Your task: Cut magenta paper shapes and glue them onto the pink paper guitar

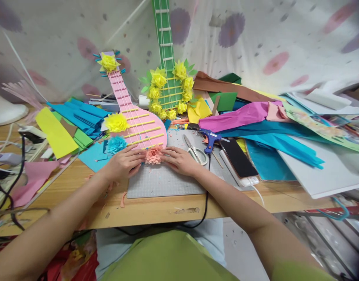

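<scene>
A small salmon-pink paper flower (154, 155) sits at the lower rim of a pink paper guitar (141, 127) lying on a grey cutting mat (164, 181). My left hand (125, 162) touches the flower's left side with its fingertips. From the right, my right hand (181, 160) presses its fingers against the flower. Both hands rest low on the mat with fingers curled toward the flower. The guitar also carries a yellow flower (117, 122), a blue flower (115, 144) and another yellow flower (108, 62) on its head.
A green paper guitar (166, 54) ringed with yellow flowers leans at the back. Scissors (195, 152), a blue glue gun (210, 139) and a phone (238, 158) lie right of my hands. Piles of coloured paper (255, 117) cover both sides; cables (9, 183) lie at the left.
</scene>
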Demonstrator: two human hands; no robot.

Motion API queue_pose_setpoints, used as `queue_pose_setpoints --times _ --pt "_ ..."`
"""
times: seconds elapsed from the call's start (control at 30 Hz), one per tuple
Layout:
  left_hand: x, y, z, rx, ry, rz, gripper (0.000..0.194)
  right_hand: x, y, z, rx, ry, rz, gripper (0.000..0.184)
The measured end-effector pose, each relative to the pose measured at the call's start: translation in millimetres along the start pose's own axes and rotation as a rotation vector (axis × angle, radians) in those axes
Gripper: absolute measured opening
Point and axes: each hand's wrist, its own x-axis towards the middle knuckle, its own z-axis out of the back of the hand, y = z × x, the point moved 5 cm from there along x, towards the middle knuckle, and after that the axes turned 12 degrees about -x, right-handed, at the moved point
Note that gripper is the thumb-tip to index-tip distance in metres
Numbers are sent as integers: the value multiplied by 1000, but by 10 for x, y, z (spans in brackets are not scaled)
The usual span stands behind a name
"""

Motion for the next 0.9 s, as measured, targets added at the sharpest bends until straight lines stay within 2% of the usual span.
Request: queue_pose_setpoints --times 0.17,0.3,0.47,0.67,0.77,0.83,0.9 --pt "-26 6 24 26 -38 18 33 -87 -64 22 -12 24 -9 33" --pt "25 -59 30 11 -71 -29 37 -33 20 69 -34 -8 -19 34" --pt "33 -74 -67 -45 15 -73 46 63 185 12 -17 -15 26 36" --pt "-51 -35 -46 -89 55 -12 33 -21 121 -79 10 30 -2 33" --pt "-60 -64 66 -112 -66 98 32 -87 18 -54 12 32 -44 31" --pt "-59 -59 182 -116 -240 212 30 -120 -78 -19 9 20 -109 27" --pt "-83 11 328 -126 -481 366 24 -141 -198 21 17 -13 -225 23"
